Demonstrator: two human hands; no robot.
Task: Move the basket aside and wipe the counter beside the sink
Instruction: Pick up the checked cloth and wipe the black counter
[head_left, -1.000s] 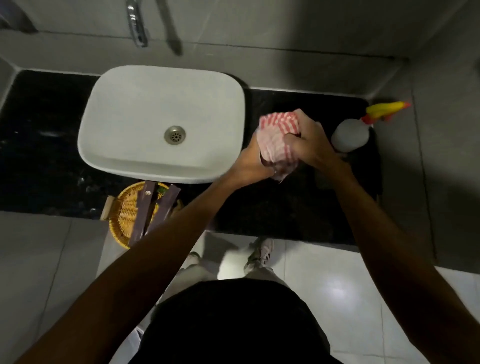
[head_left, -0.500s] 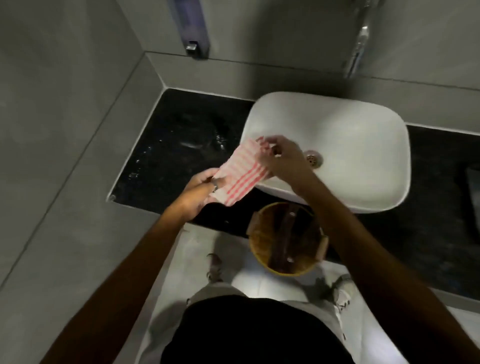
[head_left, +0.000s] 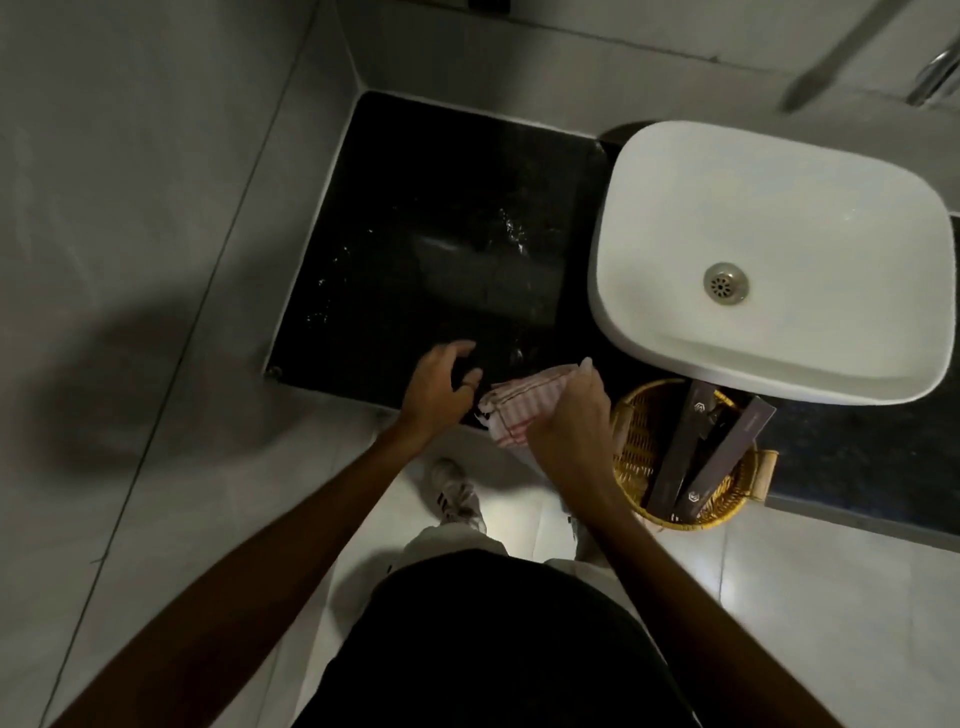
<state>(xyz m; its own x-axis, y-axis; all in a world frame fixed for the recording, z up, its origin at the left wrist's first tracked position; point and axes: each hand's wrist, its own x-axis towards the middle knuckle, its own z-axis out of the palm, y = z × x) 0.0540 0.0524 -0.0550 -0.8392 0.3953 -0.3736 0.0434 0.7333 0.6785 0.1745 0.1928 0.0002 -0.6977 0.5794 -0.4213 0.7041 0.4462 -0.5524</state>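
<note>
A red-and-white striped cloth lies bunched on the front edge of the black counter, left of the white sink. My right hand presses down on the cloth and grips it. Just left of the cloth, my left hand hovers over the counter edge with fingers spread and nothing in it. The yellow wicker basket sits at the counter's front edge below the sink, holding two dark long boxes. Water drops glint on the counter.
Grey tiled walls close the counter on the left and behind. A chrome tap sticks out at the top right. The light floor and my shoes show below the counter edge.
The view has swung left from the right side of the sink. The cloth, held up in both hands before, now rests on the left counter; my left hand has let go.
</note>
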